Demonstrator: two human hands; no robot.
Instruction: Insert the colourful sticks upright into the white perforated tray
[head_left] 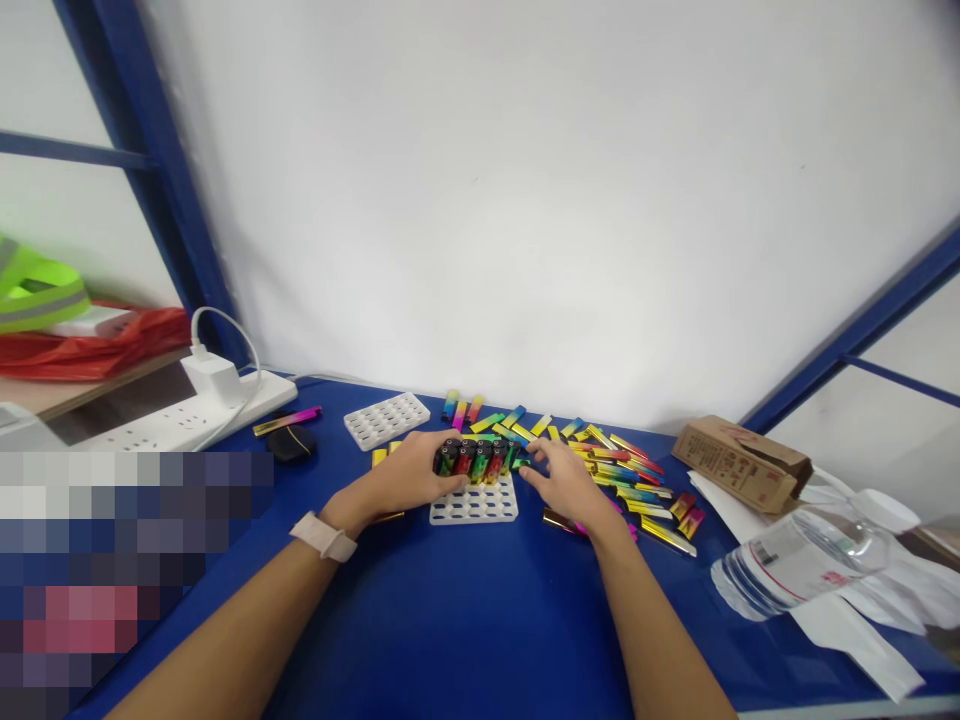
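Observation:
Several black-topped lighters (478, 460) with red, green and yellow bodies stand upright, packed in rows, over the back part of a white perforated tray (474, 510). My left hand (416, 470) is closed around the left end of this group, thumb in front and fingers behind. At the right end, my right hand (559, 475) has its thumb and forefinger bent toward each other. A small green piece shows between those fingertips; its kind is too small to make out. Shiny multicoloured lighter sleeves (622, 470) lie scattered beside and behind my right hand.
A second white perforated tray (386, 420) lies at back left, near a black pouch (291, 443) and a white power strip (180, 415). On the right are a cardboard box (742, 465), a clear water bottle (799, 560) and white paper (855, 640). A white wall stands behind.

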